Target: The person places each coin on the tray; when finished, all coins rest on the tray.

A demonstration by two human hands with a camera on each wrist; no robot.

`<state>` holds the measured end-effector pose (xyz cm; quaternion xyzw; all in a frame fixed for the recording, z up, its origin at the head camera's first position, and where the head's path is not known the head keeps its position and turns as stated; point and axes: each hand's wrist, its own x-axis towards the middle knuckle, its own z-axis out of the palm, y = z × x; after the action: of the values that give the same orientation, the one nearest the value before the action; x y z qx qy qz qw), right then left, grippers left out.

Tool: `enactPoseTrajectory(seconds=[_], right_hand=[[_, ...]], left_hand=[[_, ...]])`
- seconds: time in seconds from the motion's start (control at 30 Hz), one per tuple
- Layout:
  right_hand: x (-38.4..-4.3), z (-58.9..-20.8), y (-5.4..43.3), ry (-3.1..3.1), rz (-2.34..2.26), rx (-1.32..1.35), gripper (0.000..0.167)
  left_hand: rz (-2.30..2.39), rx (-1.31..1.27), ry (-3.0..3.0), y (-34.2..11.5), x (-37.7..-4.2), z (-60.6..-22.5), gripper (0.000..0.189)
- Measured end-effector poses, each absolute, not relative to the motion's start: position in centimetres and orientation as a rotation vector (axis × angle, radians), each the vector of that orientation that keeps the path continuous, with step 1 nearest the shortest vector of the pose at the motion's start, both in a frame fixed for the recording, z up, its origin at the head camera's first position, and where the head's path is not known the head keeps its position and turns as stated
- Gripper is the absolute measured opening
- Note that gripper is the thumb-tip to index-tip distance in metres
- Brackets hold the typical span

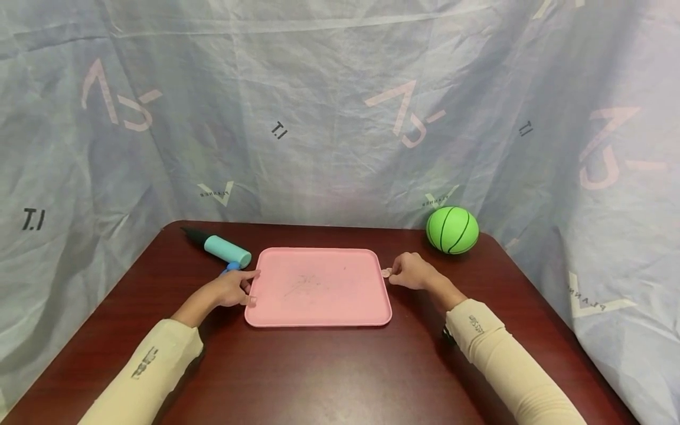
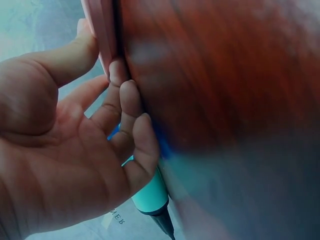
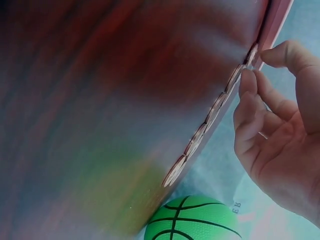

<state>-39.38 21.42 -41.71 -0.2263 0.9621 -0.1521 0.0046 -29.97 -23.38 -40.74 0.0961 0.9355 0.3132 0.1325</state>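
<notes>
A pink tray [image 1: 319,289] lies flat on the dark red-brown table, with faint dark marks on its middle. My left hand [image 1: 232,288] grips its left edge; the thumb rests over the rim, and in the left wrist view the other fingers [image 2: 131,100] come up against the edge from the far side. At the tray's right edge my right hand [image 1: 414,271] pinches a small pale patterned disc [image 1: 386,273] between thumb and fingertips. In the right wrist view, several flat round discs [image 3: 197,139] run edge to edge in a row from the fingertips; the head view mostly hides them.
Behind my left hand lie a teal cylinder [image 1: 227,250] with a black tapered end and a small blue object [image 1: 231,267]. A green ball [image 1: 453,230] with black lines sits at the back right corner. A grey printed cloth [image 1: 329,165] hangs behind the table [image 1: 319,378].
</notes>
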Motion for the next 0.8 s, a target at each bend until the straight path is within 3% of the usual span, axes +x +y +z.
enactPoseTrajectory(seconds=[0.43,0.8], right_hand=[[-40.7,-40.5,19.8,2.774,-0.631,-0.708,0.016],[-41.5,-41.0,20.2,2.774,-0.555,-0.697,0.012]], left_hand=[[0.922,0.250,2.717,-23.5,-30.0,-41.0,0.079],[0.926,0.246,2.716,-23.4,-29.9,-41.2,0.079]])
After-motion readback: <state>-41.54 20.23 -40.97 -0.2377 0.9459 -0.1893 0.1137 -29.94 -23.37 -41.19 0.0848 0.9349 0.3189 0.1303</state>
